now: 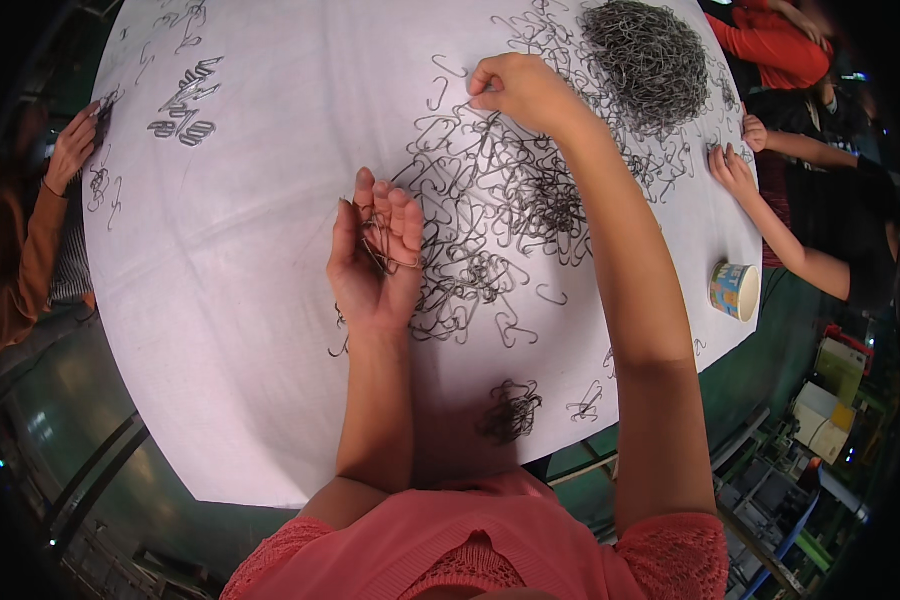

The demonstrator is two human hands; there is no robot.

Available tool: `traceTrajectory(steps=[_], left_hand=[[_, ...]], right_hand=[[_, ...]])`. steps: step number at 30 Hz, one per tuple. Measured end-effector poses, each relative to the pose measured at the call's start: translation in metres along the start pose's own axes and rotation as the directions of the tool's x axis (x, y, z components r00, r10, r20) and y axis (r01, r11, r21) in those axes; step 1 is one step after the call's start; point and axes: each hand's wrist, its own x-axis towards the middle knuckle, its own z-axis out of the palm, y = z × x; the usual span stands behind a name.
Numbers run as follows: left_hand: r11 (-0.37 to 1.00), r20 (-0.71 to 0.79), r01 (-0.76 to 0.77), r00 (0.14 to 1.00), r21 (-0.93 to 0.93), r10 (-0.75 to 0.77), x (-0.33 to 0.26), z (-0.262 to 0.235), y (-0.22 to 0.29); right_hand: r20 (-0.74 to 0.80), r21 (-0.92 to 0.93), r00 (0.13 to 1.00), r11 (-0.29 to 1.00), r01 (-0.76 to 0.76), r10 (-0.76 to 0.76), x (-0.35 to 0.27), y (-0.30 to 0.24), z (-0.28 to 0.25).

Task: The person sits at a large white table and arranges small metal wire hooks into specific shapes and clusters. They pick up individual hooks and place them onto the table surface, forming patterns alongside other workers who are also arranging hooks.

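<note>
My left hand [375,260] is turned palm up over the white-covered table, its fingers curled loosely around a few thin metal wire hooks [378,243]. Farther forward and to the right, my right hand [518,92] pinches thumb and fingers together at the far left edge of a wide scatter of dark S-shaped wire hooks [510,185]. A bit of wire shows at those fingertips; the rest is hidden by the hand. Two loose hooks [438,92] lie just left of the right hand.
A dense mound of hooks [645,65] sits at the far right. Small bunches lie near me [513,410] and at the far left [185,105]. A paper cup [735,290] stands by the right edge. Other people's hands work at the left [73,148] and right [735,172] edges.
</note>
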Motion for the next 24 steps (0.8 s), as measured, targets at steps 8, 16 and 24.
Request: traceTrajectory(steps=[8, 16, 24], left_hand=[[1.0, 0.037, 0.002, 0.999, 0.03, -0.003, 0.0, -0.003, 0.002], [0.994, 0.067, 0.0, 0.998, 0.113, -0.008, 0.004, -0.004, 0.0], [0.997, 0.154, 0.043, 0.987, 0.069, -0.053, 0.008, -0.009, 0.01]], right_hand=[[0.075, -0.322, 0.997, 0.946, 0.032, -0.009, -0.001, -0.021, 0.001], [-0.04, 0.509, 0.929, 0.808, -0.298, 0.368, -0.058, -0.013, -0.013], [0.199, 0.715, 0.78, 0.456, -0.53, 0.593, -0.244, 0.005, -0.091]])
